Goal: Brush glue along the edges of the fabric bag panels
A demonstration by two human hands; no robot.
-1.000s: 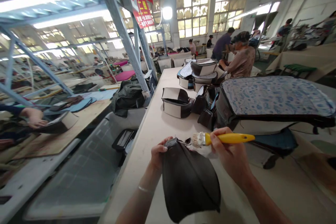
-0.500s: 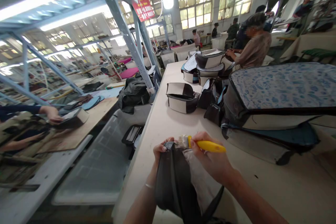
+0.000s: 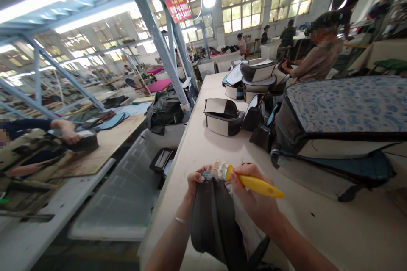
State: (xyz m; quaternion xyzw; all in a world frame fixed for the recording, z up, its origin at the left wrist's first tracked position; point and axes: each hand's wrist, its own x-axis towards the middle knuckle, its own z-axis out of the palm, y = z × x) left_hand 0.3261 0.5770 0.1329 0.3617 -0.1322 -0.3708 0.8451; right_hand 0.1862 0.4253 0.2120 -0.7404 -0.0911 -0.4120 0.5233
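Yellow paintbrush [image 3: 259, 185]: is lying across the top end of the held piece, its pale-smeared bristles [image 3: 219, 170] sitting close by the left fingertips (touching or just above, I cannot tell).
Right hand [image 3: 254, 197]: is gripping the brush handle between thumb and fingers.
Left hand [image 3: 194, 181]: is pinching the piece's upper end.
Black bag piece [image 3: 206, 220]: is hanging below both hands over the near tabletop [image 3: 222, 150], showing a pale inner side.
Brushing: seems to be the step in hand; the next stroke would be calling for a steady pinch, fingertips away from the bristles.
Cream-and-black case [image 3: 219, 122]: is resting ahead, out of the way.
Blue-patterned bag [image 3: 346, 103]: is crowding the right side.
Plastic bin [image 3: 111, 207]: is standing left of the table.
Co-worker's hand [image 3: 67, 131]: is resting on another dark piece.
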